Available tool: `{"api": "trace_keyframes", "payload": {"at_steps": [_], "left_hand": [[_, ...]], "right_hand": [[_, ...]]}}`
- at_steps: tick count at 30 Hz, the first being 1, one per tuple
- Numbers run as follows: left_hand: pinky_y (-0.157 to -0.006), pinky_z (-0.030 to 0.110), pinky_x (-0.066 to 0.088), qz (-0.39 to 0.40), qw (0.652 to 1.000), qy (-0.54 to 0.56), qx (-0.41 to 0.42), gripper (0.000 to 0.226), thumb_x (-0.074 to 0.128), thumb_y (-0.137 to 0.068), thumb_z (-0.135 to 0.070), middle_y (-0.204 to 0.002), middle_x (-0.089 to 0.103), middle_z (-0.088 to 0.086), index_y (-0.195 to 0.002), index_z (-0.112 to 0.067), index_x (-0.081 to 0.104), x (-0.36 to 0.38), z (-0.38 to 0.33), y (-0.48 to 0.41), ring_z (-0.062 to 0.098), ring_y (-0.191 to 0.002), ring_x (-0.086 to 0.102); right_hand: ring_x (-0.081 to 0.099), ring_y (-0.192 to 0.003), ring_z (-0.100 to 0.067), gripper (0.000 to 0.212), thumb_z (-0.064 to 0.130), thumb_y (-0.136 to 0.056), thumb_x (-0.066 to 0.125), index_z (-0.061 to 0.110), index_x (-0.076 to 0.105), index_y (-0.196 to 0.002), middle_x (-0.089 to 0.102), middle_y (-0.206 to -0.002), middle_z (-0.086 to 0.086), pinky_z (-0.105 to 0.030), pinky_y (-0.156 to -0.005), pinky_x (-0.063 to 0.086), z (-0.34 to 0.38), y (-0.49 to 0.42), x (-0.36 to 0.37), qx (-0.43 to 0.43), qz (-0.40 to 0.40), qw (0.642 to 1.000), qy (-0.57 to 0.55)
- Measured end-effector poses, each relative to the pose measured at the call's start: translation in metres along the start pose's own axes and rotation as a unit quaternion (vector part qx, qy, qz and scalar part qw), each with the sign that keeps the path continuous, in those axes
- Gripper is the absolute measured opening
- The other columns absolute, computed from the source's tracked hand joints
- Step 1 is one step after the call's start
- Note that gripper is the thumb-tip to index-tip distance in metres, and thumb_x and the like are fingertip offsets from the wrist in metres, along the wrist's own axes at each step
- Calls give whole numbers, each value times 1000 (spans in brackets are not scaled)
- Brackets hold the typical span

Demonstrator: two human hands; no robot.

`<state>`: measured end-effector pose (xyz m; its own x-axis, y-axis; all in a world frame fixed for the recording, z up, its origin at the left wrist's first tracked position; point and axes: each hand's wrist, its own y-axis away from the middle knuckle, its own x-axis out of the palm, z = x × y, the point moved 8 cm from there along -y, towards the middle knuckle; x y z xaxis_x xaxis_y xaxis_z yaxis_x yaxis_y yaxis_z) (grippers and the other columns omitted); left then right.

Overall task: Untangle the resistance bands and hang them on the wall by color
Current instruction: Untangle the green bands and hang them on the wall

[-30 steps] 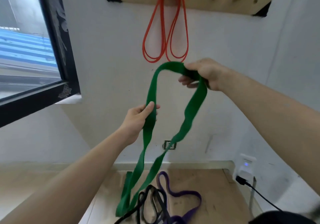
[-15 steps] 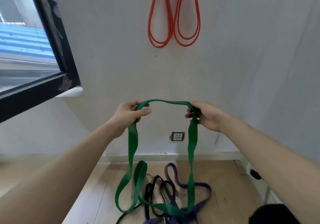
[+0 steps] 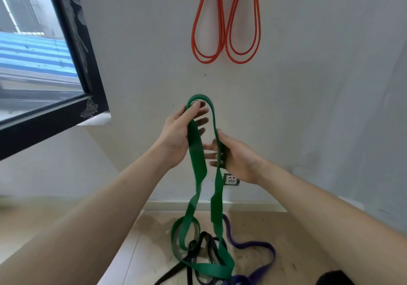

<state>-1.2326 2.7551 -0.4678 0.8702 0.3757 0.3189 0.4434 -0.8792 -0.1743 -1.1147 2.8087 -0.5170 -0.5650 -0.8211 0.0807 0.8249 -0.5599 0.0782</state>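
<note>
Green resistance band [image 3: 197, 154] is held up in front of the pale wall [image 3: 308, 108], its top bend looped over the fingers [image 3: 198, 108] of the left hand [image 3: 178, 135], which are spread loosely with the thumb laid against the left strand. The right strand is gripped lower down by the right hand [image 3: 237, 159], whose fingers are curled around the band's edge; how tightly it is pinched cannot be told for certain, since the strap hides part of the palm. From the two hands both strands hang down, each with a twist, and the lower end is coiled on the wooden floor [image 3: 297, 240] at the foot of the wall. That coil is crossed with a black band [image 3: 193, 249] and touched by a purple band [image 3: 253, 246], which curves away to the right. Two orange bands [image 3: 226, 31] are hung side by side high on the wall, well above the hands, their tops cut off by the frame. A wall socket [image 3: 231, 180] is seen just beside the right wrist, low on the wall. A black-framed window [image 3: 88, 68] is set to the left.
</note>
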Motion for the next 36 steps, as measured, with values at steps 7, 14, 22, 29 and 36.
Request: {"api": "trace_keyframes", "payload": {"at_steps": [7, 14, 22, 29, 36], "left_hand": [[-104, 42, 50, 38, 997, 63, -29, 48, 51, -103, -39, -127, 71, 8, -136, -4, 59, 2, 2, 2, 23, -113, 70], [-89, 37, 53, 9, 995, 86, -49, 32, 56, -101, -36, -94, 68, 0, -118, -11, 69, -14, 6, 6, 16, -84, 63], [-94, 39, 51, -1, 997, 31, -64, 34, 51, -103, -39, -96, 70, -1, -118, -15, 70, -27, 6, 11, 18, -95, 62], [-98, 42, 53, -1, 996, 2, -84, 28, 54, -102, -32, -109, 72, 4, -117, -13, 68, -27, 10, 13, 25, -107, 65], [-90, 36, 58, 11, 984, -134, -113, 30, 61, -99, -33, -115, 77, 4, -124, -18, 69, -20, 32, 31, 23, -108, 73]], "right_hand": [[68, -105, -32, 57, 53, -104, 35, 8, 57, -133, 70, -104, -16, -49, -105, 46, -19, -6, 22, 31, 83, 996, 16], [60, -96, -26, 53, 51, -98, 51, 6, 64, -124, 62, -100, -9, -43, -91, 54, -28, 0, 16, 73, 106, 992, 18], [69, -87, -22, 17, 20, -97, 59, 13, 70, -86, 72, -94, -11, -33, -80, 56, -9, 0, 1, -20, 53, 998, 23], [68, -85, -24, 18, 20, -98, 59, 8, 69, -89, 71, -91, -13, -33, -82, 54, -8, 1, -6, -52, 9, 998, 46], [65, -77, -19, 17, 16, -99, 60, 7, 70, -89, 71, -79, -5, -31, -79, 52, 0, -1, -26, -89, -116, 988, 39]]}}
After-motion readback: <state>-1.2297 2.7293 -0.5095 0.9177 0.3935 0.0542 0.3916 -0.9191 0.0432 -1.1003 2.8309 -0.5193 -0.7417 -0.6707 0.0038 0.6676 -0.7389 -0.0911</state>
